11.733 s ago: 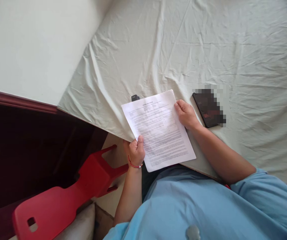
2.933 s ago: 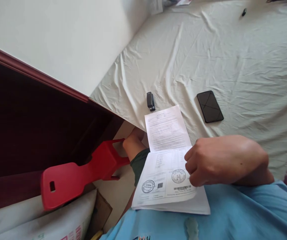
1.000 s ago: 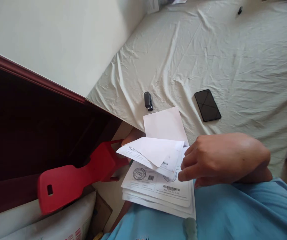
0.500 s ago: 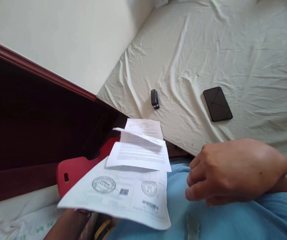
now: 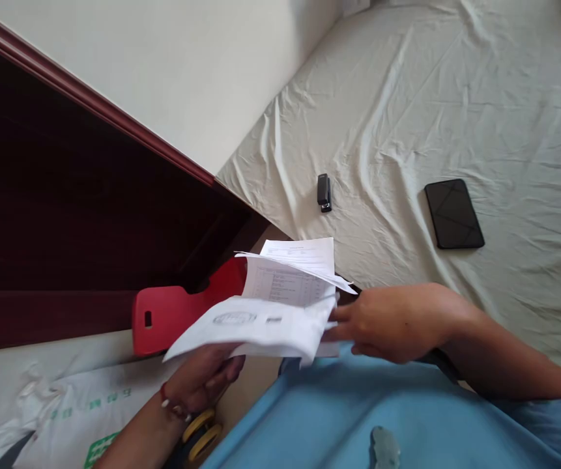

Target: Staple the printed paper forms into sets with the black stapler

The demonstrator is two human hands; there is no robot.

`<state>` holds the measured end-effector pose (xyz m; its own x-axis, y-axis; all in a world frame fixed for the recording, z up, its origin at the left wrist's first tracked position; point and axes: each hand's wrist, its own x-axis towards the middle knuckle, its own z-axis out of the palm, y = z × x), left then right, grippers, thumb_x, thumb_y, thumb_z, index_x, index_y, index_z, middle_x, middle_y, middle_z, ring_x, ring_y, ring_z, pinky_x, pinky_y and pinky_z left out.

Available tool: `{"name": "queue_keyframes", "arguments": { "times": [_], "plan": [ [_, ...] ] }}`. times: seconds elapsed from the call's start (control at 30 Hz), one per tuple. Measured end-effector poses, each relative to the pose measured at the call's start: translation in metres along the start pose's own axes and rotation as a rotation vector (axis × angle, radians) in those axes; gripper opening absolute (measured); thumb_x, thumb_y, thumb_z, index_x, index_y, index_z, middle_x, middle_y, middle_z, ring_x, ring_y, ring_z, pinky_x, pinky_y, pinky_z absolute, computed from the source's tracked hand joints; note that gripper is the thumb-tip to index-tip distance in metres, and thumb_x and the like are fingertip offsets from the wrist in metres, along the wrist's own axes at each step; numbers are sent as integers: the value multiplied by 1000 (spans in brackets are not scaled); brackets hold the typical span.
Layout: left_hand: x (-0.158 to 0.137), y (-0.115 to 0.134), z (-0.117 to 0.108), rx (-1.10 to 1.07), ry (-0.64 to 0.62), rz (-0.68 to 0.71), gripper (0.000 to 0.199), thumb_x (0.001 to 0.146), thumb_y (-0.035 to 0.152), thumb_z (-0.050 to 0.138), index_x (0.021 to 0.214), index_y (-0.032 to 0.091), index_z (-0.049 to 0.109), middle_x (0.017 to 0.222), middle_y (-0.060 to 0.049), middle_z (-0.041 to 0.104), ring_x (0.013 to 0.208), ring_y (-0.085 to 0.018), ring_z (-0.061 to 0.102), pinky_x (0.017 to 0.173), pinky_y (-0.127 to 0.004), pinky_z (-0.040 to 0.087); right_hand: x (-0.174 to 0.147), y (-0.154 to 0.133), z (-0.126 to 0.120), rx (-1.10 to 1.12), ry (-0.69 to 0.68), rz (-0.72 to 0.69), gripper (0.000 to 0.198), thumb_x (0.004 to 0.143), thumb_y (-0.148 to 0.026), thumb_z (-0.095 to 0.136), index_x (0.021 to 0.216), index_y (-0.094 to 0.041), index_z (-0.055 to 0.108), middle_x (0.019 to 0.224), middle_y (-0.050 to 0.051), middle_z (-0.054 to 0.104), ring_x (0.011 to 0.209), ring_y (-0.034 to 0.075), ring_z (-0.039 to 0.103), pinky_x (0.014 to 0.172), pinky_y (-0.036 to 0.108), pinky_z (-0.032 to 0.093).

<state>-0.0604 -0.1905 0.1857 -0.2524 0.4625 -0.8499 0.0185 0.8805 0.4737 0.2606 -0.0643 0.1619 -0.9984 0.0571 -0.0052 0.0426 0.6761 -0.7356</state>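
Observation:
A bundle of printed papers hangs in front of my lap, its sheets fanned apart and partly curled. The nearest sheet bears a round stamp and bends upward. From below, my left hand grips the bundle with curled fingers; part of it is hidden under that sheet, and a red band circles the wrist. At the papers' right edge, my right hand has its fingers closed on the sheets, the fingertips partly hidden among them.
A black stapler and a dark tablet lie on the wrinkled pale bedsheet. Left of the papers stands a red plastic chair. A white bag with green print sits at lower left, near dark wood panelling.
My right hand has moved left from above my lap to the papers' edge. The stamped sheet has lifted and bent, uncovering a printed table. More of my left hand shows.

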Motion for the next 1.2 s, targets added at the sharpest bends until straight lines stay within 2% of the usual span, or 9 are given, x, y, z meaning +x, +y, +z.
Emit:
{"name": "queue_keyframes", "arguments": {
  "times": [0.17, 0.33, 0.47, 0.6, 0.73, 0.87, 0.93, 1.03, 1.2],
  "plan": [
    [-12, -3, -7, 36, 69, -57, 65, 56, 69, 86, 81, 16, 59, 41, 2, 48, 35, -2, 18, 38, -15, 3, 22, 49, 12, -22, 246, 477, 52, 99, -39, 53, 149, -22, 51, 157, 18, 48, 108, 28, 70, 89, 38, 52],
    [-25, -8, -7, 26, 147, -9, 74, 55, 76, 83, 90, 16, 56, 41, 2, 50, 35, -2, 17, 38, -15, 5, 36, 105, 20, 16, 476, 821, 45, 99, -38, 53, 136, -12, 59, 150, 25, 52, 112, 34, 70, 96, 47, 53],
    [-27, -12, -4, 25, 223, 151, 73, 63, 80, 77, 93, 16, 56, 43, 2, 51, 36, -3, 21, 37, -16, 9, 40, 122, 23, 669, 634, 728, 49, 99, -59, 52, 109, -13, 68, 107, 18, 75, 93, 26, 73, 79, 38, 61],
    [-21, -16, 13, 15, 217, 205, 72, 64, 83, 73, 87, 17, 56, 41, 2, 51, 35, -5, 22, 37, -17, 10, 48, 108, 26, 1277, 655, 451, 55, 90, -67, 63, 110, -16, 71, 116, 15, 75, 108, 26, 71, 85, 36, 62],
    [6, -31, 39, 42, 78, 239, 71, 68, 87, 65, 77, 17, 60, 42, -2, 53, 34, -7, 25, 37, -21, 12, 59, 93, 26, 1571, 764, 352, 40, 83, -46, 79, 110, -18, 71, 113, 11, 78, 103, 25, 73, 91, 39, 61],
    [58, -43, 60, 217, -209, 383, 72, 87, 81, 51, 59, 15, 62, 55, -10, 63, 44, -11, 45, 47, -26, 36, 47, 102, 29, 1625, 929, 544, 32, 71, -30, 87, 95, -14, 74, 92, 12, 79, 79, 26, 75, 81, 45, 63],
    [86, -38, 70, 234, -268, 541, 59, 86, 72, 63, 76, 14, 73, 81, -12, 74, 78, -21, 67, 85, -32, 52, 32, 110, 35, 1514, 1013, 594, 32, 68, -34, 89, 88, -13, 75, 86, 11, 79, 74, 25, 74, 77, 42, 63],
    [122, -12, 85, -38, -275, 663, 56, 85, 64, 71, 114, 16, 69, 125, -13, 71, 122, -27, 62, 112, -40, 43, 9, 114, 45, 1400, 1118, 632, 39, 64, -42, 91, 89, -16, 76, 88, 10, 79, 77, 26, 74, 79, 42, 62],
    [146, 53, 114, -370, -445, 745, 62, 80, 53, 82, 127, 17, 65, 131, -14, 69, 125, -30, 63, 114, -46, 43, -10, 102, 56, 1410, 1145, 652, 46, 66, -46, 91, 100, -19, 77, 96, 10, 80, 88, 29, 76, 87, 45, 62]
  ]
}}
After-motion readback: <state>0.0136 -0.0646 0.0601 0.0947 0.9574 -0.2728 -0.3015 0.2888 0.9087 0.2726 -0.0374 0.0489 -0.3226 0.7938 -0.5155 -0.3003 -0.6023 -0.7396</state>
